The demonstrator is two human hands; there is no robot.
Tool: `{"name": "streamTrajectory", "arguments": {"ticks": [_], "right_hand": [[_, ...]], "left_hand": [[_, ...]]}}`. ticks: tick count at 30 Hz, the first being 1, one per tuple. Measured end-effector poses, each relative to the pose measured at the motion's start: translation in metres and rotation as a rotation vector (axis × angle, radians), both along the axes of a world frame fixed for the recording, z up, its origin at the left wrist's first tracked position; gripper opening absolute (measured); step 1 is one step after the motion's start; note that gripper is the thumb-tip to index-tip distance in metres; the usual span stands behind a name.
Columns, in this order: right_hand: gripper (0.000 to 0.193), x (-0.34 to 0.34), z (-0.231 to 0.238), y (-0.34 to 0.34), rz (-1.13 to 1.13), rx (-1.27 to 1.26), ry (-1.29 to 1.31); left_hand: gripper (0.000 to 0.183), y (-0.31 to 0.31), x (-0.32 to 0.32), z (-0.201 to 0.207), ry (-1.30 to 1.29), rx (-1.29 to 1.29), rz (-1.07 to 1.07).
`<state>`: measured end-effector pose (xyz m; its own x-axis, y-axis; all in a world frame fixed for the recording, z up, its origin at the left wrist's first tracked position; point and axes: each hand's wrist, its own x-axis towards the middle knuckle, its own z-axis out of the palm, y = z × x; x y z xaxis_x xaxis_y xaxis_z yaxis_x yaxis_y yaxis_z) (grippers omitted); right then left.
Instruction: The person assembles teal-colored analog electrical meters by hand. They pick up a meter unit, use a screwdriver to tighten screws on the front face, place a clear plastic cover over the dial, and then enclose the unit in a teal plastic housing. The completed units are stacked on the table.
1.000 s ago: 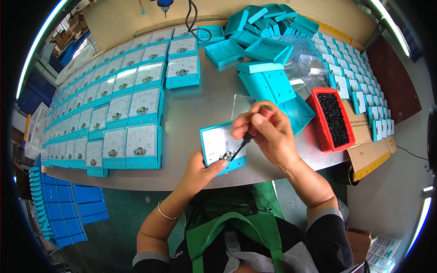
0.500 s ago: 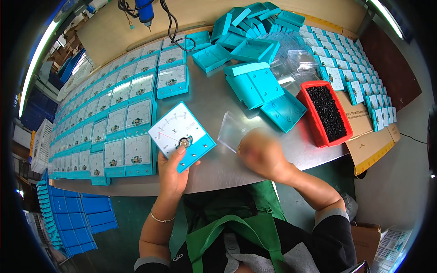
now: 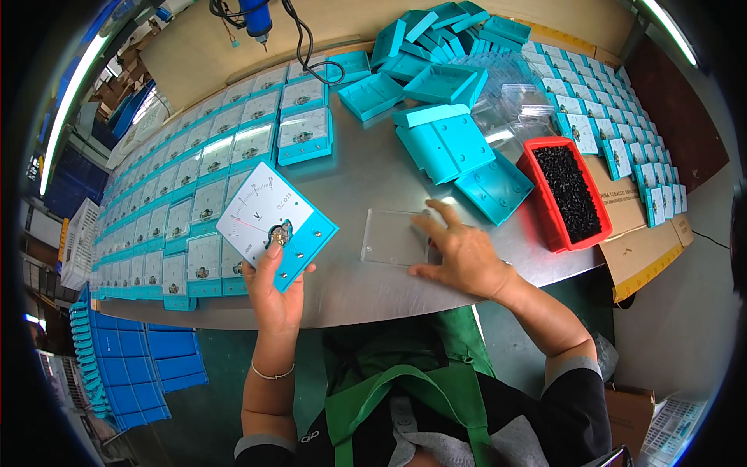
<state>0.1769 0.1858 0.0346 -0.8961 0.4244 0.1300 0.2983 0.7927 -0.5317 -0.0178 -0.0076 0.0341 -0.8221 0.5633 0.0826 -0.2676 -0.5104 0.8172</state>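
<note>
My left hand [image 3: 274, 294] grips a panel meter [image 3: 274, 226] with a white dial face and a teal base. Its thumb lies on the front near the brass-coloured movement, and the meter is tilted above the table's front part. A clear, flat plastic cover [image 3: 393, 237] lies on the metal table to the right of the meter. My right hand [image 3: 467, 258] is at the cover's right edge, palm down with fingers and thumb spread. Whether the fingertips touch the cover I cannot tell.
Rows of meters [image 3: 206, 210] fill the table's left side. Teal housings [image 3: 443, 144] are piled at the back, beside stacked clear covers [image 3: 521, 101]. A red bin [image 3: 601, 226] of small black parts stands at right. A blue electric screwdriver [image 3: 255, 19] hangs overhead.
My left hand has moved left and slightly nearer with the meter. The clear cover, seen at a slant before, now lies flat. The right hand's fingers have spread out.
</note>
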Motion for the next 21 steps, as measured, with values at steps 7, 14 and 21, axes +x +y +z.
{"name": "streamTrajectory", "arguments": {"ticks": [7,14,21], "right_hand": [[0.061,-0.007,-0.014,-0.031,0.316,0.086,-0.002],[0.024,0.046,0.023,0.022,-0.084,0.065,0.174],[0.012,0.146,0.009,0.140,-0.552,0.396,-0.218]], "left_hand": [[0.033,0.020,0.026,-0.005,-0.086,-0.094,-0.185],[0.028,0.045,0.045,-0.031,-0.088,-0.159,-0.363],[0.030,0.064,0.050,-0.040,0.028,-0.152,-0.342]]}}
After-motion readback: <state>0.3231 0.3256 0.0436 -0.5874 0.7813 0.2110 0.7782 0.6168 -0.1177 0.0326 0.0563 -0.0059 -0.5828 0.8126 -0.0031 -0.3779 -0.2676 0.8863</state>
